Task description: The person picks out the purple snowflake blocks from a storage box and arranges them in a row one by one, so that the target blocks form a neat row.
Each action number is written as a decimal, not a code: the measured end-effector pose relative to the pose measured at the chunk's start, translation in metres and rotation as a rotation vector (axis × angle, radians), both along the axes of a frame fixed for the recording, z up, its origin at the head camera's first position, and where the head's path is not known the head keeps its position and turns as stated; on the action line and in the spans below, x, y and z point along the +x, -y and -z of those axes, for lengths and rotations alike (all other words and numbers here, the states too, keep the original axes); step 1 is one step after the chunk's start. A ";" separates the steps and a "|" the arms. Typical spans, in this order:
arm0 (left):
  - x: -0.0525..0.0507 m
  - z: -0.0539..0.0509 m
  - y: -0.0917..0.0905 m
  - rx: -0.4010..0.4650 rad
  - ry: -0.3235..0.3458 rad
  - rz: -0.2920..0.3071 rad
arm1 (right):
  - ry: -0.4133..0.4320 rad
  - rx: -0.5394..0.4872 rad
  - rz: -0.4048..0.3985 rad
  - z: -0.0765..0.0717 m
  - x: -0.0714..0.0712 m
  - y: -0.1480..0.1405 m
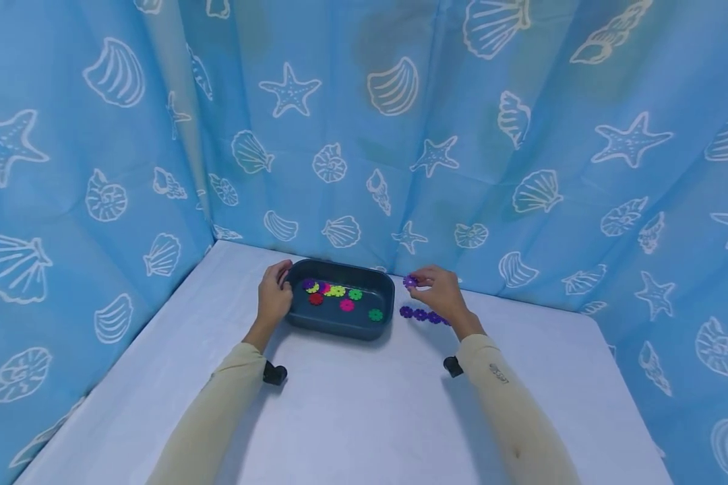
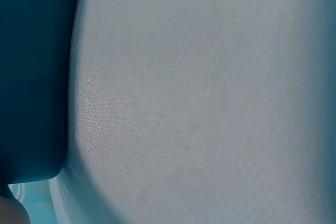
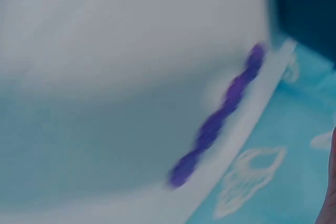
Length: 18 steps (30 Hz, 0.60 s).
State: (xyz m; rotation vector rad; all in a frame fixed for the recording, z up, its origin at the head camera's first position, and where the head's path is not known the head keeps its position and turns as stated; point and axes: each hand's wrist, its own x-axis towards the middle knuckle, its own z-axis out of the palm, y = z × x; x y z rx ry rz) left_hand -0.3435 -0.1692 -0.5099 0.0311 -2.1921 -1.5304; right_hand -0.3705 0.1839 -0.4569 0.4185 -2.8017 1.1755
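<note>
My left hand [image 1: 273,294] grips the left end of a dark blue-grey plastic tub [image 1: 340,329], thumb at the rim. Inside the tub lie several flower-shaped plastic discs, among them a red disc [image 1: 315,298], a pink disc [image 1: 346,305] and a green disc [image 1: 375,314]. Just right of the tub, my right hand [image 1: 443,294] pinches a purple flower disc [image 1: 409,281] between thumb and fingers, above the table. Below it on the cloth is a row of purple flower discs [image 1: 420,314], partly covered by my wrist. The right wrist view shows this row [image 3: 210,129] blurred.
A white cloth [image 1: 364,417] covers the table. Blue curtains [image 1: 352,182] with shell prints hang close behind it and at both sides. Black wrist cameras [image 1: 274,374] sit under my sleeves. The left wrist view shows mostly cloth and the tub's side [image 2: 34,77].
</note>
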 end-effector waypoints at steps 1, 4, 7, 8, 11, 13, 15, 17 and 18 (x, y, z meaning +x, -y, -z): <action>0.001 0.000 0.000 -0.002 0.002 0.001 | 0.013 0.015 0.020 0.003 0.002 -0.010; 0.003 -0.001 -0.001 -0.007 0.003 0.001 | 0.051 0.046 0.065 0.010 0.008 -0.037; 0.004 -0.002 -0.001 -0.007 0.009 0.001 | 0.065 0.073 0.101 0.017 0.012 -0.060; 0.004 -0.002 -0.001 -0.007 0.011 0.001 | 0.075 0.083 0.114 0.020 0.014 -0.068; 0.003 -0.001 0.000 -0.012 0.019 -0.001 | 0.114 0.122 0.162 0.030 0.019 -0.088; 0.003 -0.001 0.000 -0.019 0.018 -0.005 | 0.141 0.150 0.177 0.036 0.021 -0.099; 0.003 0.000 0.000 -0.022 0.015 -0.004 | 0.163 0.165 0.191 0.041 0.024 -0.107; 0.002 0.000 -0.001 -0.024 0.013 -0.005 | 0.170 0.171 0.188 0.045 0.025 -0.113; 0.002 -0.001 -0.001 -0.024 0.012 -0.004 | 0.166 0.177 0.184 0.047 0.026 -0.116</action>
